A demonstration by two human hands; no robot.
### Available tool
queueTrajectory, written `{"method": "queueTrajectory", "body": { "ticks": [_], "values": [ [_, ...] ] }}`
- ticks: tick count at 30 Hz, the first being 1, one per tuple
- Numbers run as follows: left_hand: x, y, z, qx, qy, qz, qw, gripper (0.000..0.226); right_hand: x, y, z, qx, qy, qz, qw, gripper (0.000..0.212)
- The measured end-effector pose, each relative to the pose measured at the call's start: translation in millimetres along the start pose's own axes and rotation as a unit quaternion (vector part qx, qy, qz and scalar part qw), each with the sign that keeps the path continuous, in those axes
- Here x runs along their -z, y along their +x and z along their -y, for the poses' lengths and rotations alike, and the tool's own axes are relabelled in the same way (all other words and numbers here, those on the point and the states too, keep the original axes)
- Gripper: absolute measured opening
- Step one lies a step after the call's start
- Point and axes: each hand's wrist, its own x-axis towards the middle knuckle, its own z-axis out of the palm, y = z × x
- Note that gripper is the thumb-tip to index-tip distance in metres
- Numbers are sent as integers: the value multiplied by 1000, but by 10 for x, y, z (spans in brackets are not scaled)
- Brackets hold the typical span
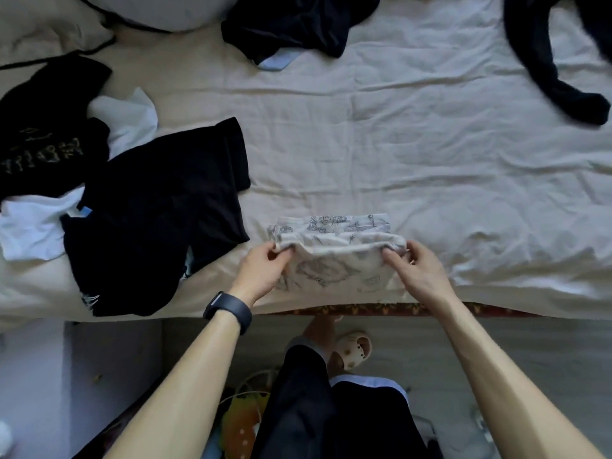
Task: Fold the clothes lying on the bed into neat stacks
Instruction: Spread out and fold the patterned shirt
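Observation:
A white garment with grey line drawings lies partly folded at the bed's near edge. My left hand pinches its folded edge at the left corner. My right hand pinches the same edge at the right corner. A heap of unfolded clothes lies to the left: a black shirt, a black top with pale lettering and a white piece under them.
The bed sheet is pale and wrinkled. A dark garment lies at the far middle, another dark one at the far right. A grey pillow sits far left. Below the bed edge are my legs and a slipper.

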Motion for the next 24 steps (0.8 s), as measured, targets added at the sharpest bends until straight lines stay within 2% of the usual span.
{"method": "queueTrajectory", "body": {
  "ticks": [1, 2, 4, 6, 9, 14, 17, 20, 22, 24],
  "values": [
    [-36, 137, 18, -6, 75, -40, 996, 30, -70, 122, 11, 16, -50, -33, 998, 34],
    [-87, 250, 21, 5, 103, -69, 992, 37, -140, 218, 38, 21, -65, -54, 996, 46],
    [-213, 455, 27, 36, 94, -111, 989, 46, -325, 404, 70, 24, -72, -84, 994, 60],
    [-343, 598, -1, 78, 78, -140, 984, 51, -488, 537, 107, 3, -91, -112, 990, 61],
    [-492, 739, -39, 128, 111, -179, 969, 52, -652, 681, 109, -38, -100, -153, 982, 59],
    [-630, 821, 34, 116, 151, -234, 953, 47, -693, 869, 93, -99, -112, -170, 974, 61],
    [-547, 801, 53, 103, 136, -236, 957, 43, -654, 865, 179, -129, -99, -180, 970, 61],
    [-426, 781, 34, 138, 106, -204, 963, 54, -575, 854, 235, -158, -87, -140, 974, 72],
    [-367, 739, -2, 167, 57, -159, 971, 61, -532, 831, 205, -137, -76, -97, 983, 79],
    [-332, 705, 22, 166, 14, -117, 979, 57, -506, 827, 105, -115, -34, -60, 991, 83]
  ]
}}
